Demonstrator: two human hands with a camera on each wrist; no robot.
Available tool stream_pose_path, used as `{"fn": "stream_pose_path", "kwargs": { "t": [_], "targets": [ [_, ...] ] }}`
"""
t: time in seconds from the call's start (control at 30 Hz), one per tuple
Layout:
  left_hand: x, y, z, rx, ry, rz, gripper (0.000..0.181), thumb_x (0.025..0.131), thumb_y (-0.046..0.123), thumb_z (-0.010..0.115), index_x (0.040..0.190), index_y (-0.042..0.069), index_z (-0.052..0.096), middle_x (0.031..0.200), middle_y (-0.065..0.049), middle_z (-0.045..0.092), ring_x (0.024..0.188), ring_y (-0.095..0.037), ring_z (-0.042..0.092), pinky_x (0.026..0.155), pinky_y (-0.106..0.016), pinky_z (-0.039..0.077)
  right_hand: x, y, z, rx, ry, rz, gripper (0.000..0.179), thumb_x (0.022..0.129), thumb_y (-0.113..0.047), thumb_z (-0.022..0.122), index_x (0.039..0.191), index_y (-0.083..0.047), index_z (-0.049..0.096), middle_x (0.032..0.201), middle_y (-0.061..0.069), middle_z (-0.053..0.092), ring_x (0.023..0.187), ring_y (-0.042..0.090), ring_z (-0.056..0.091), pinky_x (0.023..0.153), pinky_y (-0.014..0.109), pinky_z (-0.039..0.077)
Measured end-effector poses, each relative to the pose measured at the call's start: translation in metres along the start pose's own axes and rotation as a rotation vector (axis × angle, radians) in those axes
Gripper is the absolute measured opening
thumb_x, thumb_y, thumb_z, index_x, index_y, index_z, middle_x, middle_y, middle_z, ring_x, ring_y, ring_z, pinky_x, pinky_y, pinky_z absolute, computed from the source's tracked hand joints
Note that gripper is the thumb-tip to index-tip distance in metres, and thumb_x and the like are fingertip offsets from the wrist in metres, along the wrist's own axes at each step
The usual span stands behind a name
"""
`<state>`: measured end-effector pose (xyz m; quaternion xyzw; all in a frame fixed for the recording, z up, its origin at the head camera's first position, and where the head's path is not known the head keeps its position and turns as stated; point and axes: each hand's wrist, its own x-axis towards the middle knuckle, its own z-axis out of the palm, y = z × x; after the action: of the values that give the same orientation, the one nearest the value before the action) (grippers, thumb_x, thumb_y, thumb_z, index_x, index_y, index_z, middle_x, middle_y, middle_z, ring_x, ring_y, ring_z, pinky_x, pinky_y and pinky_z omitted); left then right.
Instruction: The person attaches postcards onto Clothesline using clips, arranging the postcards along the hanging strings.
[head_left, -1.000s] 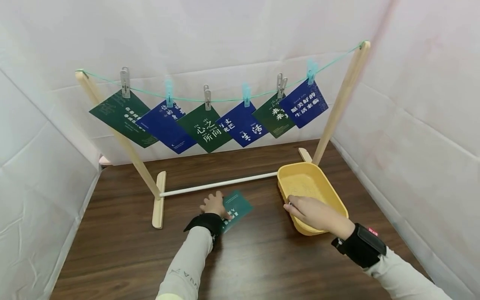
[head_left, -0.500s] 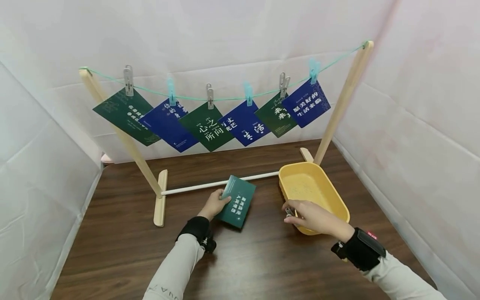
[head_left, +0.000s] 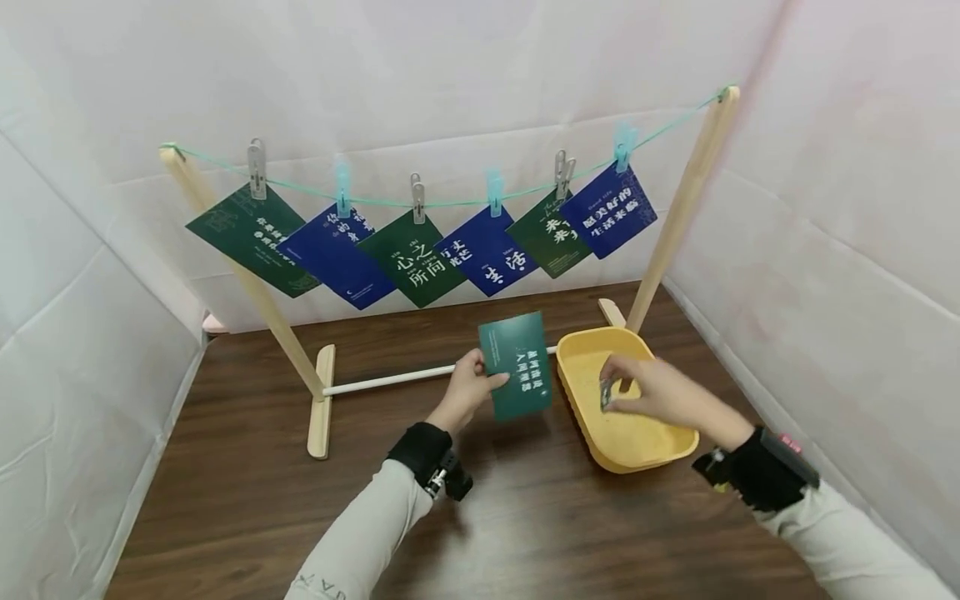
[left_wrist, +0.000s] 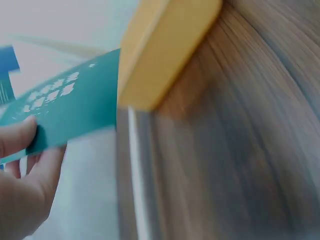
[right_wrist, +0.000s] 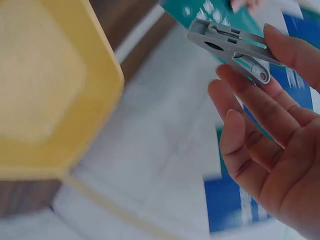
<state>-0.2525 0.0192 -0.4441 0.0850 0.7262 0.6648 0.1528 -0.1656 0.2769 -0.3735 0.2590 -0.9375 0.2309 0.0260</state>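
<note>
A green card (head_left: pixel 519 367) with white characters is held up off the table, its left edge pinched by my left hand (head_left: pixel 467 390). In the left wrist view the thumb presses on the face of the card (left_wrist: pixel 80 100), with the fingers behind it. Over the yellow basket (head_left: pixel 600 442), my right hand (head_left: pixel 660 396) pinches a grey clothespin (head_left: pixel 605 394). The right wrist view shows the clothespin (right_wrist: pixel 232 47) between thumb and index finger, the other fingers loosely bent below.
Behind the hands stands a wooden rack, its right post (head_left: pixel 682 208) beside the basket. Several green and blue cards, such as one blue card (head_left: pixel 611 212), hang by clothespins from a green string (head_left: pixel 450 201). A white bar (head_left: pixel 397 377) joins the rack's feet.
My left hand has picked the green card off the table and moved right and up with it, turning it more upright. My right hand has lifted and shifted right with the clothespin.
</note>
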Motion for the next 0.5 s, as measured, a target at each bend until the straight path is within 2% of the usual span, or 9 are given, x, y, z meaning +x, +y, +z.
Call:
{"fn": "stream_pose_path", "kwargs": {
  "t": [0.1,0.2,0.33,0.4,0.47,0.5],
  "targets": [
    [0.007,0.017,0.022,-0.057,0.061,0.054,0.015,0.087,0.001,0.064,0.086,0.002,0.049,0.072,0.002,0.050,0.066,-0.007,0.045,0.065,-0.022,0.043,0.003,0.002,-0.040,-0.022,0.057,0.049,0.023,0.077,-0.005,0.075,0.094,-0.005,0.061,0.084,0.000,0.068,0.078,0.017,0.065,0.069,0.029,0.056],
    [0.017,0.038,0.044,-0.120,0.142,0.103,0.010,0.084,0.002,0.069,0.087,0.001,0.059,0.067,0.006,0.056,0.071,-0.004,0.053,0.073,-0.023,0.051,0.010,-0.002,-0.081,-0.037,0.072,0.117,0.028,0.079,0.001,0.070,0.105,0.003,0.060,0.088,0.010,0.070,0.080,0.022,0.066,0.067,0.029,0.056],
    [0.030,0.068,0.069,-0.184,0.158,0.146,0.011,0.083,0.002,0.070,0.082,0.002,0.059,0.060,0.007,0.045,0.064,-0.005,0.053,0.067,-0.025,0.054,0.019,-0.013,-0.129,-0.079,0.115,0.188,0.038,0.082,0.001,0.066,0.117,0.007,0.054,0.101,0.021,0.066,0.087,0.028,0.063,0.069,0.018,0.049],
    [0.036,0.083,0.081,-0.197,0.142,0.150,0.011,0.083,0.003,0.070,0.083,0.003,0.058,0.060,0.005,0.043,0.062,-0.007,0.054,0.067,-0.028,0.057,0.022,-0.017,-0.148,-0.103,0.175,0.207,0.037,0.083,0.000,0.066,0.118,0.006,0.053,0.103,0.022,0.065,0.085,0.014,0.062,0.067,0.013,0.045],
    [0.040,0.098,0.093,-0.191,0.130,0.155,0.011,0.084,0.004,0.069,0.090,0.000,0.062,0.066,-0.001,0.052,0.066,-0.016,0.061,0.069,-0.031,0.058,0.026,-0.019,-0.165,-0.133,0.235,0.219,0.036,0.084,-0.002,0.066,0.116,0.006,0.054,0.104,0.024,0.064,0.081,0.004,0.058,0.065,0.010,0.042],
    [0.043,0.105,0.098,-0.175,0.129,0.166,0.010,0.084,0.005,0.070,0.088,0.000,0.061,0.069,-0.003,0.056,0.069,-0.021,0.064,0.071,-0.033,0.059,0.027,-0.019,-0.173,-0.151,0.267,0.225,0.034,0.085,-0.003,0.066,0.116,0.006,0.054,0.105,0.024,0.064,0.079,-0.001,0.054,0.064,0.010,0.041]
  ]
}}
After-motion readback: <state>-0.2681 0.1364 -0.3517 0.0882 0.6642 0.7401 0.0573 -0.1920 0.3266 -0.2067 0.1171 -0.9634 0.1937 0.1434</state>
